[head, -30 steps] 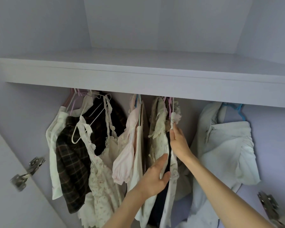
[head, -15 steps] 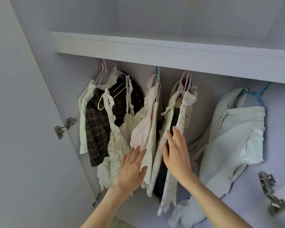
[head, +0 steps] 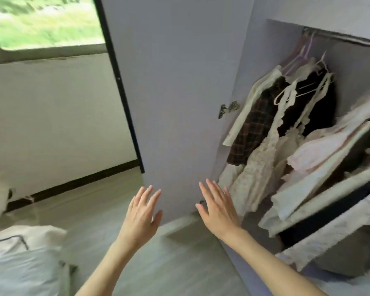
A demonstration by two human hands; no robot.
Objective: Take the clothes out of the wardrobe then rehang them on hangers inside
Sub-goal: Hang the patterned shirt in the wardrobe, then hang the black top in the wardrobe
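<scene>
We are holding both hands out empty now: left hand (head: 141,212) and right hand (head: 217,207) are both spread, fingers straight, each grip wide and holding nothing. A second ago the right hand was pinching the strap of a garment up near the rail and the left was pressing the fabric beside it; half a second ago both were already loosening off the clothes. Now we are swinging the head left and down, and both hands are hovering in front of the open wardrobe door (head: 175,99), apart from any cloth.

Nearest, a white pillow or bedding (head: 19,259) is lying low left on the floor (head: 107,201). Further off, the clothes (head: 286,146) are hanging inside the wardrobe on hangers (head: 297,56) at the right, tilted only by our head turn; a plaid shirt (head: 252,127) and a lacy cream top (head: 259,167) are sitting leftmost. A window (head: 43,20) is showing far left.

Our judgement: nothing is coming out yet, so the taking-out step is still ahead, or we are turning to look for something.
</scene>
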